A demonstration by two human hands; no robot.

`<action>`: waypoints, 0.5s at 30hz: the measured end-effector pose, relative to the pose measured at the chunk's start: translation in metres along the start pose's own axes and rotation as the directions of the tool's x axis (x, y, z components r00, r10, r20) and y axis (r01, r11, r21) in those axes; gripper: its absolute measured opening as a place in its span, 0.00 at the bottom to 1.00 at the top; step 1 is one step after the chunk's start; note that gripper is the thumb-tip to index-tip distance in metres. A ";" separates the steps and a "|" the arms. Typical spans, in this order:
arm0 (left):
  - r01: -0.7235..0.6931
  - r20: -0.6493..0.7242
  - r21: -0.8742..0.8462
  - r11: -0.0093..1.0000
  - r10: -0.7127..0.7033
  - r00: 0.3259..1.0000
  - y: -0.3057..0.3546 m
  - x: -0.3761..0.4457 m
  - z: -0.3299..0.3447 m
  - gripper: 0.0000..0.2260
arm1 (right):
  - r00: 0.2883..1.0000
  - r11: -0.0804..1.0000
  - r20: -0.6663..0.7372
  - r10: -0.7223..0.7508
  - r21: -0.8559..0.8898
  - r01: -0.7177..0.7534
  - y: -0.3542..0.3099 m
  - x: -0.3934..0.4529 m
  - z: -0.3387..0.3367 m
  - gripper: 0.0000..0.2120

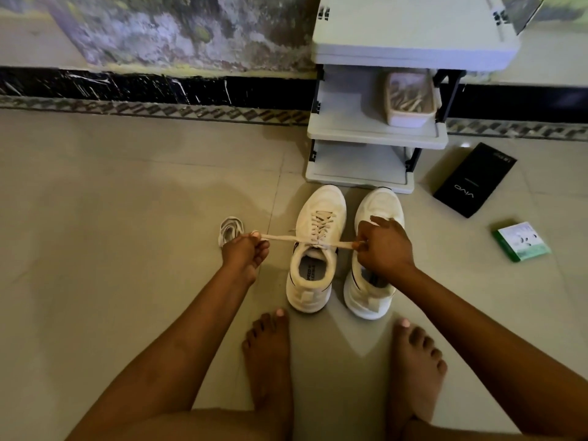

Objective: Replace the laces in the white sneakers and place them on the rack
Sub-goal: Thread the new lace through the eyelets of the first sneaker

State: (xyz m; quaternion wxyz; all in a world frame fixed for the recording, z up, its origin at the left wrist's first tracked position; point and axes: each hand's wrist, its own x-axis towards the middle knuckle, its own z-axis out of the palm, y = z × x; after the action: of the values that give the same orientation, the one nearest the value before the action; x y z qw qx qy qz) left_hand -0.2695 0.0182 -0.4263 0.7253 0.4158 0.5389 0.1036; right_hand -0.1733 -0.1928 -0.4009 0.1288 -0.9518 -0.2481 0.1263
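Two white sneakers stand side by side on the tiled floor, toes toward the rack (375, 135). The left sneaker (313, 249) is laced with a beige lace (321, 222). My left hand (245, 249) pinches one end of that lace and my right hand (381, 246) pinches the other, the lace stretched taut sideways across the shoe's top eyelets. My right hand hovers over the right sneaker (375, 281) and hides its lacing. A loose bundle of white laces (230, 232) lies on the floor just beyond my left hand.
The grey three-tier rack stands against the wall; a basket (409, 100) of laces sits on its middle shelf. A black box (474, 179) and a green-and-white packet (521, 240) lie on the floor to the right. My bare feet (270, 351) are behind the shoes.
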 end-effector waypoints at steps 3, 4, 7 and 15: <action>0.026 -0.063 -0.052 0.998 -0.030 0.998 0.000 0.000 0.001 0.09 | 0.999 0.995 0.027 -0.032 -0.095 0.035 0.001 -0.001 0.001 0.10; 0.034 -0.083 -0.076 0.997 -0.040 0.996 -0.001 0.000 0.000 0.08 | 0.999 0.995 0.029 -0.029 -0.094 0.031 0.002 0.000 0.002 0.10; 0.045 -0.122 -0.114 0.992 -0.059 0.991 -0.003 0.002 -0.001 0.08 | 1.000 0.999 0.007 0.001 -0.034 0.000 0.005 0.001 0.003 0.09; 0.040 -0.147 -0.093 0.995 -0.054 0.988 -0.005 0.004 0.000 0.09 | 0.999 0.999 0.034 0.009 -0.049 -0.007 0.007 0.002 0.004 0.09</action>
State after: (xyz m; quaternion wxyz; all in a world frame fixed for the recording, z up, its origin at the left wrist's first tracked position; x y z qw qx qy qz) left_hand -0.2694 0.0169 -0.4327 0.7031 0.3612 0.5960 0.1412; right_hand -0.1693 -0.1970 -0.4071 0.1008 -0.9533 -0.2495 0.1368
